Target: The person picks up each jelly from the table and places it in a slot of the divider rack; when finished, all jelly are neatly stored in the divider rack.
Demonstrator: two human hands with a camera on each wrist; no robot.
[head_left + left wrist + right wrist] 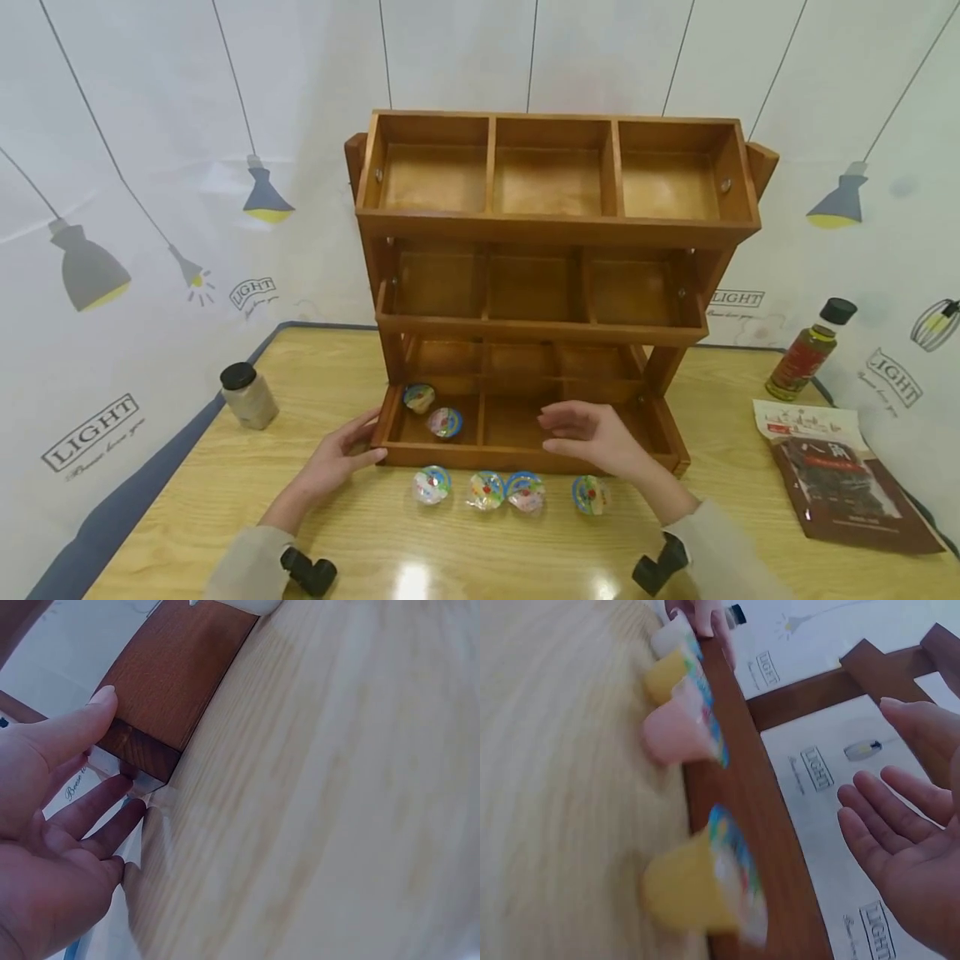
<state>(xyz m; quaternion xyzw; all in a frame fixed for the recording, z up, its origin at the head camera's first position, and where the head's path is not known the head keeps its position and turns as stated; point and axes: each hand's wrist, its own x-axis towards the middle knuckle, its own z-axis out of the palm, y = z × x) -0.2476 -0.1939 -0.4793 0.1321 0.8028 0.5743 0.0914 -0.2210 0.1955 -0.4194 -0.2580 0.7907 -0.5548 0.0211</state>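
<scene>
A brown wooden tiered shelf [558, 221] stands on the table. My left hand [339, 454] holds the left front corner of its bottom tray [480, 457], thumb on the front face and fingers along the side. Two jelly cups, one yellowish [418, 398] and one pinkish [445, 422], sit in the tray's left compartment. Several more line up on the table before it: a whitish cup [431, 485], a yellow cup [486, 491], a pink cup [525, 492] and another yellow cup [686, 889]. My right hand [596, 437] hovers over the tray with nothing in its relaxed fingers.
A black-lidded jar [250, 397] stands at the left of the table. At the right are an oil bottle [810, 350] and a brown food packet [847, 483]. A printed white cloth [315, 208] hangs behind the shelf. The upper shelf tiers overhang the bottom tray.
</scene>
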